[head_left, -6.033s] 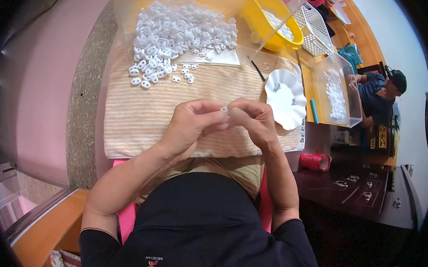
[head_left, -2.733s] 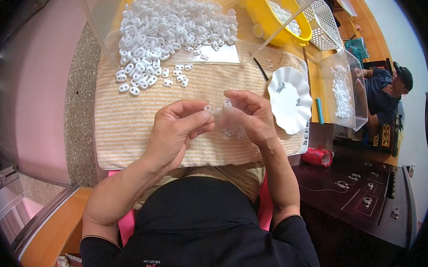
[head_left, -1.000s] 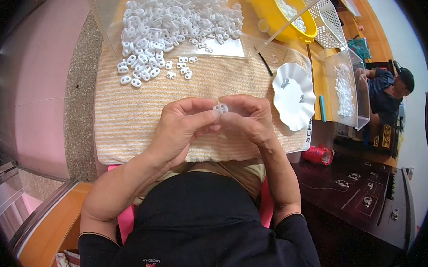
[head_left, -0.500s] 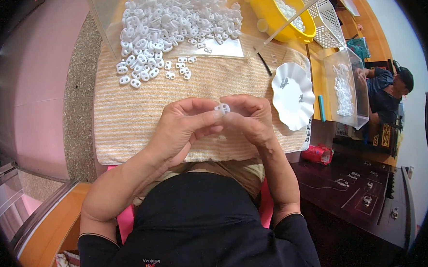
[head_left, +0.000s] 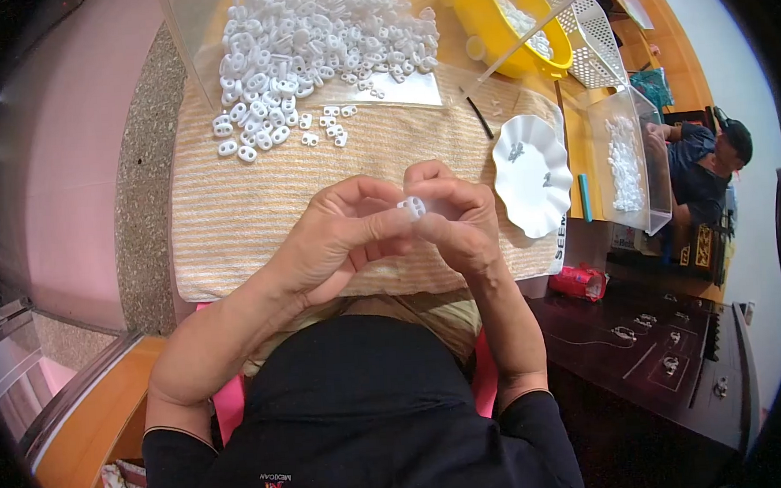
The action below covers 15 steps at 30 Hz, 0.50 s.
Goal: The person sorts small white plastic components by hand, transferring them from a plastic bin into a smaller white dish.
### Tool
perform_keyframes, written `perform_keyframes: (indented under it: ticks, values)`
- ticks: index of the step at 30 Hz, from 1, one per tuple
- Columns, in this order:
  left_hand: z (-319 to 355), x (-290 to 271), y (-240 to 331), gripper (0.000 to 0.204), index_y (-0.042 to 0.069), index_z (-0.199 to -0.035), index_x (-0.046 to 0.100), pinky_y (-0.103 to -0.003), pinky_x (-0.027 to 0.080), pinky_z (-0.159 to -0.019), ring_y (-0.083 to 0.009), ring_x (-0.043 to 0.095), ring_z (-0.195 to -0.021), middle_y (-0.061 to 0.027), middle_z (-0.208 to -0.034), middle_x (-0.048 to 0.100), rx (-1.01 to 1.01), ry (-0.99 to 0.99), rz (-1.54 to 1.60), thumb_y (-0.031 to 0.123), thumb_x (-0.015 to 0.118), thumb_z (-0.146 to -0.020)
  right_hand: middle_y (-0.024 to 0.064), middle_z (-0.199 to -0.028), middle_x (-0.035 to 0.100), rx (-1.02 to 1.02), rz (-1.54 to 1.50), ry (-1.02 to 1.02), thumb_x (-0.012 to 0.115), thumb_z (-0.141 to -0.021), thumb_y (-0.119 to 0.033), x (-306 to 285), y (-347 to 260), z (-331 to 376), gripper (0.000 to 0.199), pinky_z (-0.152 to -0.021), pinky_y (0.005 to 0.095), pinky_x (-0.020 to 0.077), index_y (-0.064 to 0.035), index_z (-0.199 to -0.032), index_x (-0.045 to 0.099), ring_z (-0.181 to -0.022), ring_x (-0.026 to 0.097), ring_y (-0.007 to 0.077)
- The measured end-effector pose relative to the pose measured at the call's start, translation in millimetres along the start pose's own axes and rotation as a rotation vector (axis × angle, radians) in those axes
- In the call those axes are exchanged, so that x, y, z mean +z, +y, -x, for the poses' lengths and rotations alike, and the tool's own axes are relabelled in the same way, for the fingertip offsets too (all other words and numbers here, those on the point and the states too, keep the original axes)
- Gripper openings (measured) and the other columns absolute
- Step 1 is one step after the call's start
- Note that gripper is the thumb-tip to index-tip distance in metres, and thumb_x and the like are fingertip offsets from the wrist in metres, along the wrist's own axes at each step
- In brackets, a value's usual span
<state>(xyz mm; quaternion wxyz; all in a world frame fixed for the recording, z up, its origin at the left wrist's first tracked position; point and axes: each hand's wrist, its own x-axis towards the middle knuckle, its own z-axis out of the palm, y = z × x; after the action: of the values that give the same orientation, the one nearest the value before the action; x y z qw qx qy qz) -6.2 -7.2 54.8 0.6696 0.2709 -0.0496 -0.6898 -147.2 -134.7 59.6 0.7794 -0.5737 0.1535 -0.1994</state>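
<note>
Both hands, left hand and right hand, pinch one small white two-holed plastic toggle near the white scalloped dish; loosened fingertips could drop it

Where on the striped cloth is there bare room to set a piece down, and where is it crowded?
Bare striped cloth lies between the loose white pieces and the left hand, and between the hands and the clear sheet. A narrow strip runs beside the white scalloped dish. The far edge is crowded by the pile of white pieces.
</note>
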Motion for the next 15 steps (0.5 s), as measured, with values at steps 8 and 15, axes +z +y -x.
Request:
perform_keyframes:
  ticks: [8, 15]
  values:
    - [3.0, 1.3, -2.5, 0.01, 0.008, -0.093, 0.064, -0.026, 0.055, -0.071, -0.0128, 0.063, -0.079, -0.0038, -0.09, 0.066, 0.021, -0.039, 0.004, 0.006, 0.07, -0.085, 0.0105, -0.102, 0.057, 0.006, 0.044, -0.017, 0.074, -0.073, 0.003, 2.6, -3.7, 2.6, 0.028, -0.082, 0.0272, 0.0444, 0.0001, -0.1, 0.069, -0.095, 0.055, 0.017]
    - [5.4, 4.9, -3.2, 0.01, 0.008, -0.091, 0.064, -0.028, 0.056, -0.071, -0.0138, 0.064, -0.08, -0.0044, -0.089, 0.066, 0.061, -0.036, -0.01, 0.003, 0.07, -0.084, 0.0103, -0.103, 0.058, -0.098, 0.108, -0.064, 0.073, -0.077, 0.003, 4.0, -2.1, 3.9, 0.027, -0.078, 0.0251, 0.0463, 0.001, -0.103, 0.068, -0.091, 0.057, 0.0141]
